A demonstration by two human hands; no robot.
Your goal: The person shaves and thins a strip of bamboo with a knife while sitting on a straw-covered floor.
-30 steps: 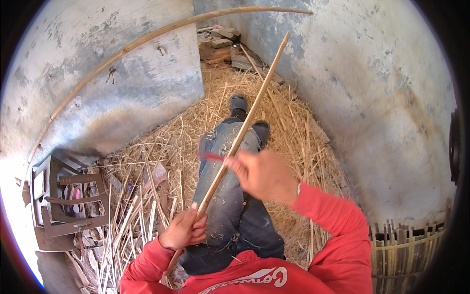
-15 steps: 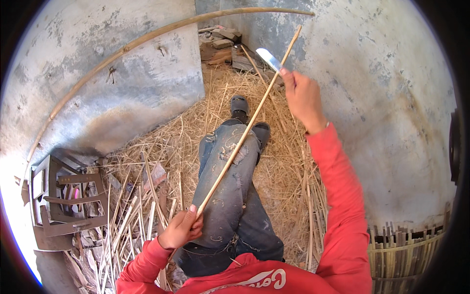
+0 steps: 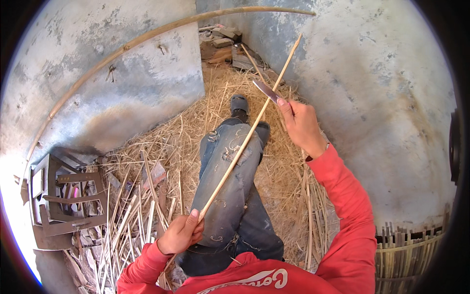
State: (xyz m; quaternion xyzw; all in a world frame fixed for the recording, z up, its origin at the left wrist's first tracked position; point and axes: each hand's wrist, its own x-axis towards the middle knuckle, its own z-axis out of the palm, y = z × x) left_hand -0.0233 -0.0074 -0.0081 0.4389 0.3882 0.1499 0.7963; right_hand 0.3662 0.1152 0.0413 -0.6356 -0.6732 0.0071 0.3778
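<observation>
A long thin pale stick [image 3: 239,153], which looks like bamboo, slants across my jeans from lower left to upper right. My left hand [image 3: 182,232] is closed around its lower part, thumb on top. Farther up, my right hand [image 3: 302,125] is closed on a knife [image 3: 265,89]. The blade crosses the stick and seems to touch it below the far tip. The knife's handle is hidden inside my fist. A few curled shavings lie on my jeans [image 3: 230,196].
Straw-like shavings [image 3: 286,169] cover the floor. Split strips [image 3: 129,223] and a dark wooden frame [image 3: 73,198] lie at left. A long bent pole [image 3: 147,36] spans the back. Bricks [image 3: 223,41] are piled in the corner. Slatted basketwork [image 3: 409,255] stands at right.
My right hand has drawn the knife back along the stick toward me, and the blade has tilted. The stick's far end has dipped slightly. My left hand keeps its hold.
</observation>
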